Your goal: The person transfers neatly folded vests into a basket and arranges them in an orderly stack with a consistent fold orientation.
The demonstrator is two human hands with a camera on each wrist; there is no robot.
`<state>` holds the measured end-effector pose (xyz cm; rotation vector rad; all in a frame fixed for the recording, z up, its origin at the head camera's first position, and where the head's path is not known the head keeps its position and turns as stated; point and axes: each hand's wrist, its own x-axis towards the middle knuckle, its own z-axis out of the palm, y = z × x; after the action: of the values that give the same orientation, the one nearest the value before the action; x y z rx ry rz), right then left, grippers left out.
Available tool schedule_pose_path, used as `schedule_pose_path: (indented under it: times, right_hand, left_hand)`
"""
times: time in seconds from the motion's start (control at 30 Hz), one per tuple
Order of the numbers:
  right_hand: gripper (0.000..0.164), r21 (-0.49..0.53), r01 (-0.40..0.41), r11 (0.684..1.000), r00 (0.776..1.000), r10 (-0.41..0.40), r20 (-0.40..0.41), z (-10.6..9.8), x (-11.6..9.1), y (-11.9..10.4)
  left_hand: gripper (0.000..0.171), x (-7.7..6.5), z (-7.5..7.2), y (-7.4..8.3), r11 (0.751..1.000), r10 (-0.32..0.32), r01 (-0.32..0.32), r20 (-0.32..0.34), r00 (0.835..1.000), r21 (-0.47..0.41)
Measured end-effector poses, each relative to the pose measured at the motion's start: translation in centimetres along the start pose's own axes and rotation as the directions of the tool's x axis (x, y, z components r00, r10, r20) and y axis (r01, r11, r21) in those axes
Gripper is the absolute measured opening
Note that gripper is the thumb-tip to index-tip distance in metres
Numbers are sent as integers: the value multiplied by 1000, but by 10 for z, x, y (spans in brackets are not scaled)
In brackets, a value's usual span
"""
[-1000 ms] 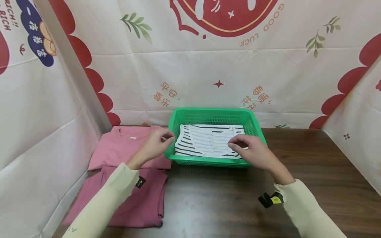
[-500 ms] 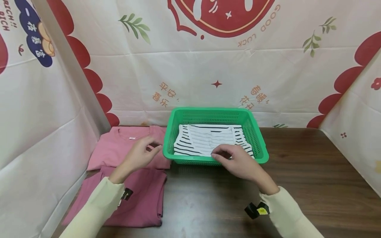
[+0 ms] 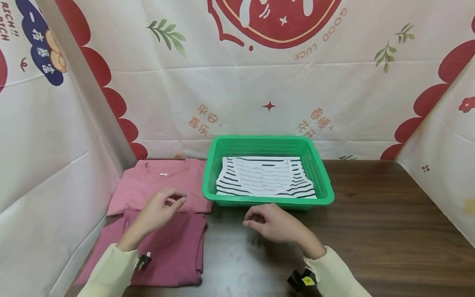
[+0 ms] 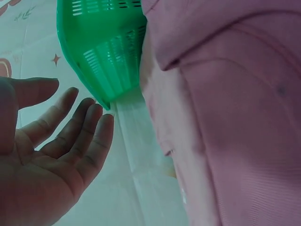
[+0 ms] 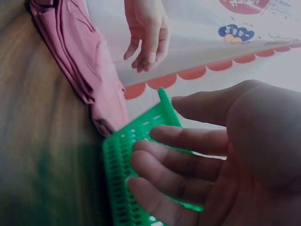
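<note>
My left hand (image 3: 159, 210) hovers over the two folded pink garments, its fingers loosely bent with nothing between them. The lighter pink shirt (image 3: 142, 181) lies behind, neckline toward the back; a darker rose garment (image 3: 174, 255) is folded in front of it. My right hand (image 3: 276, 222) hangs above the table just in front of the green basket (image 3: 323, 197), holding nothing, fingers relaxed. Inside the basket lies a folded white top with black stripes (image 3: 263, 175). The left wrist view shows the rose garment (image 4: 244, 122) beside the hand, and the basket's corner (image 4: 110, 66) beyond the fingertips.
The brown wooden table (image 3: 371, 222) extends to the right of the basket. A white printed cloth (image 3: 237, 86) hangs behind the table and along both sides. A dark device is strapped at each wrist, the right one (image 3: 302, 280) with a yellow label.
Both hands have drawn back toward the body and to the left, the right one leaving the space over the basket. The striped top stays in the basket, and the pink garments have not moved.
</note>
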<state>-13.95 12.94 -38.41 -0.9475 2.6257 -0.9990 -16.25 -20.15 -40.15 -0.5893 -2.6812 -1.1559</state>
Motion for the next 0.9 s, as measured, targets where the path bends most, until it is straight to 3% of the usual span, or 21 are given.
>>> schedule_pose_path:
  times: [0.37,0.73,0.9]
  right_hand:
    - [17,57,-36,998,996,31,89,31,11,-2]
    - [16,77,-57,995,986,44,159,62,29,-12]
    - [25,54,-68,996,982,58,180,74,36,-16]
  left_hand:
    - [17,-18,-7,-29,999,-40,40,-28,999,4]
    - [22,-30,-12,-37,997,-73,74,-55,996,30]
    - [22,-37,-18,-43,992,-111,115,-67,992,59]
